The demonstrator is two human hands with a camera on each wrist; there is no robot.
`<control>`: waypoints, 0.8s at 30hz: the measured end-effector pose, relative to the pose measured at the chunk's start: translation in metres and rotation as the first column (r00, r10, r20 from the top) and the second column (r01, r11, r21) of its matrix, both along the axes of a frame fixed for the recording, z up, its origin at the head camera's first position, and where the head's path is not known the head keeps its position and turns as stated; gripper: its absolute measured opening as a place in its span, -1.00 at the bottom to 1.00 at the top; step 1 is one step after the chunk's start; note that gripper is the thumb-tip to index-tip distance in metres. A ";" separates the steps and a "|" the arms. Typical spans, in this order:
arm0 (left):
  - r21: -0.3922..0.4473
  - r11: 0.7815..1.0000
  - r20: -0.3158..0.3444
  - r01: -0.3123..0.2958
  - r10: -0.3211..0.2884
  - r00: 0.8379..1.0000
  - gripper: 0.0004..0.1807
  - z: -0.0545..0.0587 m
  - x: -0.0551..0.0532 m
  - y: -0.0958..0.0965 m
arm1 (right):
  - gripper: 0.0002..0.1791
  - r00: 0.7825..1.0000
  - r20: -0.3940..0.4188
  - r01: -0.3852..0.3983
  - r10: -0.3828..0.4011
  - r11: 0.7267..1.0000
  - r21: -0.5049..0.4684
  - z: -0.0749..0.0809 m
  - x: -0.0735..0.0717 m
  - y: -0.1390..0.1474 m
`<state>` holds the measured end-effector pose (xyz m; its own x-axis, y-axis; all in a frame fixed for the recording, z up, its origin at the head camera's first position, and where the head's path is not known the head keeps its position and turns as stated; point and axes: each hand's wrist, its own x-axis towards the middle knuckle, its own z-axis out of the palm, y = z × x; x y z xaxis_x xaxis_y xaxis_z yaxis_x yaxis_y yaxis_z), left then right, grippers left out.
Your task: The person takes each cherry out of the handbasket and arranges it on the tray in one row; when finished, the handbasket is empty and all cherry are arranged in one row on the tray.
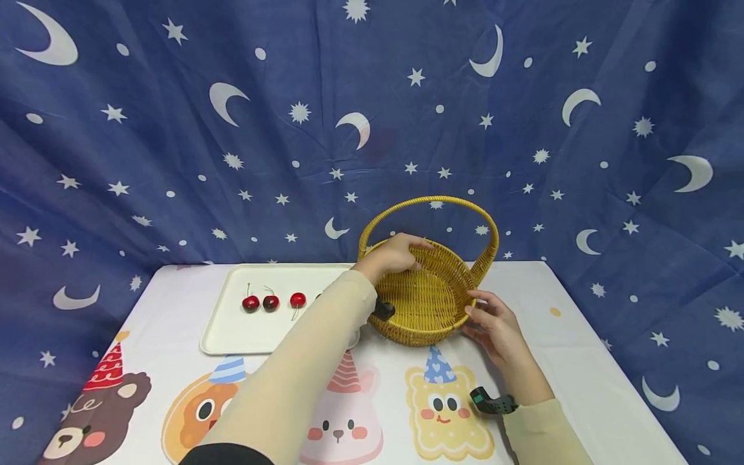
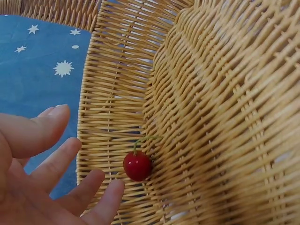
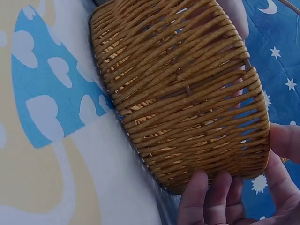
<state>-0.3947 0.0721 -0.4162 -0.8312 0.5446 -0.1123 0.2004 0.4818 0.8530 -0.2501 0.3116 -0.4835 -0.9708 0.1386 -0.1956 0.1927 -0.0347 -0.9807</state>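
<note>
A yellow woven basket [image 1: 427, 300] with a tall hoop handle stands at the back of the table. My left hand [image 1: 394, 254] reaches over its left rim, fingers spread and holding nothing. Inside the basket, a red cherry [image 2: 138, 166] with a green stem lies against the wicker, just beyond the left fingertips; in the head view the left hand and arm hide it. At the right side, my right hand [image 1: 494, 323] grips the basket, with the thumb [image 3: 286, 140] at the rim and several fingers against the outer wall.
Left of the basket lies a white tray [image 1: 223, 329] with cherries [image 1: 270, 303] in a row, partly covered by the left sleeve. Part of a clear round object [image 1: 355, 338] shows between sleeve and basket. A starry blue curtain [image 1: 290, 148] hangs behind the table.
</note>
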 end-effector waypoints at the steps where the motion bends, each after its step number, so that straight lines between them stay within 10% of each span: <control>1: -0.004 1.000 -0.001 0.000 0.000 1.000 -0.37 -0.002 -0.001 0.001 | -0.56 1.000 -0.001 0.002 -0.002 1.000 0.000 0.000 0.000 0.000; 14: -0.293 0.954 0.055 0.067 -0.054 0.997 -0.44 -0.023 -0.008 0.006 | -0.57 1.000 -0.004 0.001 -0.001 1.000 -0.003 -0.002 -0.001 0.000; 24: -0.257 0.960 0.062 0.109 -0.096 0.993 -0.67 -0.012 0.000 0.006 | -0.58 1.000 -0.010 0.000 0.000 1.000 -0.017 -0.004 -0.001 0.001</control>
<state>-0.3942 0.0776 -0.4286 -0.7624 0.5738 -0.2993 0.2223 0.6665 0.7116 -0.2516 0.3130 -0.4871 -0.9728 0.1358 -0.1879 0.1826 -0.0510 -0.9819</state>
